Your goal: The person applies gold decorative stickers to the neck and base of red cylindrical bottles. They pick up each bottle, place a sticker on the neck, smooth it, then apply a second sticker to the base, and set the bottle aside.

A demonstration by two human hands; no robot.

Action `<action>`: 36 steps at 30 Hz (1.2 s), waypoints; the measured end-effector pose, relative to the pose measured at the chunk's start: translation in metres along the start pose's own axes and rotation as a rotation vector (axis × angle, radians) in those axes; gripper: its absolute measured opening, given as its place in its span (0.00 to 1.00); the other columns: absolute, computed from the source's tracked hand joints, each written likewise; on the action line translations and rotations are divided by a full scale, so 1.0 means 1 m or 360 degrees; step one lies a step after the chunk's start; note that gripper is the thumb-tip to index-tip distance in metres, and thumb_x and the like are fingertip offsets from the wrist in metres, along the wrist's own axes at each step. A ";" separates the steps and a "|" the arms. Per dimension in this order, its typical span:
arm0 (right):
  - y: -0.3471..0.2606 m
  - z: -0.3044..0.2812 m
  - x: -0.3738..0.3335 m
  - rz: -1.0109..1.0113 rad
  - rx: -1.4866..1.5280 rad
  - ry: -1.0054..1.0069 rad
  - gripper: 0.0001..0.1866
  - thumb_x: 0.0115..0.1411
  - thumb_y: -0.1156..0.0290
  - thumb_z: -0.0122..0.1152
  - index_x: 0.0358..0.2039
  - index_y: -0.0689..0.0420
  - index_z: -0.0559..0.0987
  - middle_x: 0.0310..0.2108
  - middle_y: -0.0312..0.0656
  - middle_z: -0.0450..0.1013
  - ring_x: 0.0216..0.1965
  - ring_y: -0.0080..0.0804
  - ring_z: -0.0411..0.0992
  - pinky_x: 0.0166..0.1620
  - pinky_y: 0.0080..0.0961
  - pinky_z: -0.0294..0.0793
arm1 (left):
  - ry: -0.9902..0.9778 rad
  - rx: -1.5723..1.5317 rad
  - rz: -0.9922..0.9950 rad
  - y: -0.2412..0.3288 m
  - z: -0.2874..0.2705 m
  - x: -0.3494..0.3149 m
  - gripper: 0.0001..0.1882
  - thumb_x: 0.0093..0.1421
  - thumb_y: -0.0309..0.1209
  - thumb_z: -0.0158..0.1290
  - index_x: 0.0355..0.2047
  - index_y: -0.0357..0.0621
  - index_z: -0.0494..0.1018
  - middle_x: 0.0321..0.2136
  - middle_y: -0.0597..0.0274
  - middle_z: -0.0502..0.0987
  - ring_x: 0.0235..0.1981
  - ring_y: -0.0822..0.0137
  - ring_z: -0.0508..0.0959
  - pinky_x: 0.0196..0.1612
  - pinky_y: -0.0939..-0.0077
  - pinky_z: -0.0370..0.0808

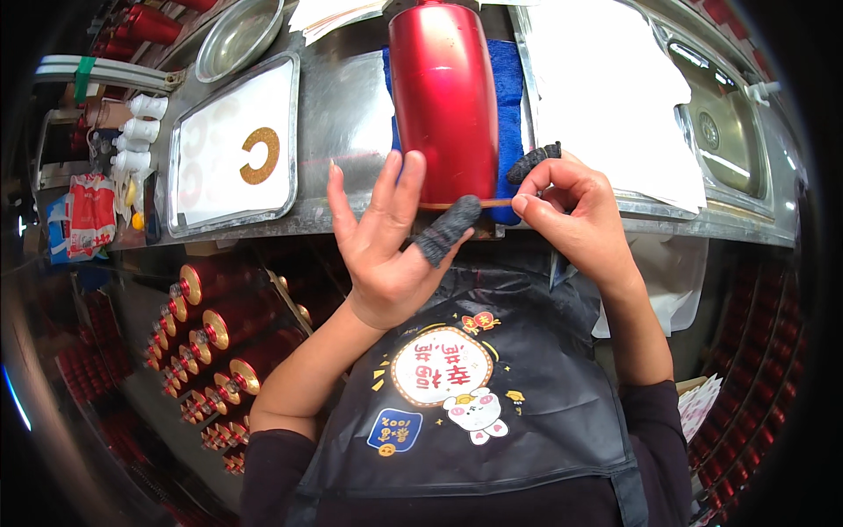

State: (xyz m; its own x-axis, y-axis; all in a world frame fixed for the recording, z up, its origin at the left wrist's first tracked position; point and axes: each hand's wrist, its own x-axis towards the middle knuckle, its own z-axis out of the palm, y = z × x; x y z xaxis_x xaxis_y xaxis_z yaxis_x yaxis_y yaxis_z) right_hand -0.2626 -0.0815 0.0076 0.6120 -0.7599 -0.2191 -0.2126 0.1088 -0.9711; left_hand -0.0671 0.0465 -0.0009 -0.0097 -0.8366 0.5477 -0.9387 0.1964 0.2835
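Observation:
A glossy red metal bottle lies on a blue cloth, its near end toward me. Across that end runs a thin orange-brown strip. My right hand pinches the strip's right end between thumb and finger; a grey knitted cover sits on one of its fingers. My left hand is open, three fingers spread upward beside the bottle. Its grey-covered finger points right and lies over the strip, hiding part of it. The left thumb is partly hidden beneath that finger.
Left on the metal bench stands a tray with a white sheet bearing a gold-brown C-shaped piece. A metal bowl is behind it. White sheets and a metal basin lie right. Several red bottles are stacked below left.

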 end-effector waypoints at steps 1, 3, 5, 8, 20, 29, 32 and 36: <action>0.001 0.001 0.000 -0.0030 -0.0059 0.0006 0.06 0.57 0.74 0.70 0.27 0.60 0.80 0.31 0.28 0.66 0.26 0.09 0.61 0.29 0.13 0.57 | 0.0028 0.0058 0.0035 0.003 0.003 0.005 0.09 0.47 0.30 0.68 0.30 0.47 0.83 0.62 0.44 0.73 0.61 0.39 0.74 0.68 0.28 0.46; 0.003 0.004 0.002 -0.0074 -0.0109 0.0017 0.06 0.57 0.73 0.70 0.28 0.60 0.81 0.31 0.28 0.66 0.25 0.09 0.61 0.29 0.13 0.57 | -0.0073 0.0120 0.0046 0.009 0.006 0.012 0.07 0.45 0.30 0.65 0.21 0.44 0.77 0.61 0.49 0.75 0.63 0.32 0.70 0.68 0.25 0.43; 0.005 0.006 0.001 -0.0081 -0.0080 0.0031 0.06 0.56 0.73 0.71 0.28 0.60 0.81 0.31 0.27 0.65 0.25 0.09 0.60 0.28 0.13 0.56 | 0.0048 0.0060 0.0018 0.005 0.015 0.018 0.14 0.45 0.31 0.68 0.34 0.45 0.83 0.62 0.49 0.74 0.65 0.37 0.69 0.68 0.26 0.45; 0.005 0.006 0.001 -0.0080 -0.0227 0.0024 0.07 0.55 0.73 0.72 0.29 0.60 0.82 0.31 0.27 0.65 0.24 0.09 0.59 0.28 0.13 0.55 | 0.0150 -0.0338 -0.0227 -0.005 0.017 0.015 0.33 0.44 0.30 0.73 0.54 0.43 0.80 0.63 0.47 0.73 0.64 0.46 0.72 0.70 0.34 0.49; -0.019 -0.003 -0.014 0.0004 0.0063 -0.0011 0.06 0.55 0.74 0.70 0.26 0.60 0.80 0.29 0.26 0.64 0.24 0.08 0.59 0.28 0.13 0.54 | -0.0070 -0.0334 -0.0351 -0.017 0.001 -0.042 0.25 0.50 0.30 0.72 0.48 0.33 0.80 0.65 0.43 0.69 0.63 0.45 0.73 0.69 0.32 0.49; -0.001 -0.004 -0.006 0.0073 0.0132 -0.0030 0.06 0.57 0.74 0.68 0.27 0.60 0.80 0.30 0.28 0.68 0.26 0.09 0.64 0.30 0.11 0.59 | -0.0053 -0.0231 -0.0136 -0.013 -0.001 -0.022 0.21 0.49 0.29 0.71 0.45 0.39 0.83 0.65 0.44 0.70 0.62 0.44 0.74 0.68 0.30 0.48; 0.002 -0.002 -0.004 -0.0036 0.0007 0.0012 0.06 0.58 0.73 0.68 0.28 0.61 0.80 0.30 0.29 0.70 0.23 0.08 0.62 0.27 0.11 0.58 | -0.0079 -0.0121 -0.0060 -0.006 -0.004 -0.010 0.21 0.48 0.28 0.71 0.44 0.45 0.84 0.64 0.43 0.70 0.62 0.43 0.74 0.68 0.30 0.48; 0.005 0.002 -0.001 0.0014 0.0060 0.0002 0.06 0.58 0.73 0.68 0.28 0.61 0.80 0.30 0.30 0.70 0.24 0.09 0.63 0.27 0.12 0.59 | -0.0090 0.0112 0.0033 0.005 -0.004 0.005 0.18 0.47 0.26 0.70 0.41 0.54 0.86 0.63 0.46 0.72 0.64 0.39 0.71 0.69 0.31 0.47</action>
State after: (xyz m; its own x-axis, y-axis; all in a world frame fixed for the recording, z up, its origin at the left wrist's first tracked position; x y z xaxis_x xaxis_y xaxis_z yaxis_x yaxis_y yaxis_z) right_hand -0.2623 -0.0791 0.0030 0.6093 -0.7595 -0.2278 -0.1891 0.1398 -0.9720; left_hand -0.0706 0.0452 0.0068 -0.0472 -0.8607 0.5069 -0.9599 0.1795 0.2154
